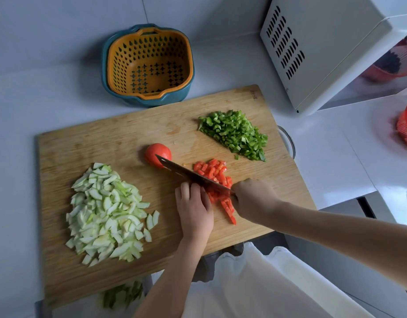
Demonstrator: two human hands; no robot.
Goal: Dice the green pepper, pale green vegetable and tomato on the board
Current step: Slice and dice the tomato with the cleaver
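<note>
Surface: white counter bearing a wooden board, with an orange strainer basket behind it.
Green pepper: diced pile at the board's far right.
Pale green vegetable: heap of slices at the board's left.
Tomato half: cut side down, mid-board, behind the blade tip.
Tomato strips: near edge, beside diced pieces.
Right hand: wrapped round the knife handle.
Left hand: fingers curled, holding the tomato strips against the blade.

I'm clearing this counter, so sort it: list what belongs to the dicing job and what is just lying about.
In the job: cutting board, knife in the right hand, tomato strips under the left hand, tomato half, diced tomato, green pepper dice, pale green vegetable pieces.
Lying about: orange strainer in its blue bowl, microwave, red basket.
</note>
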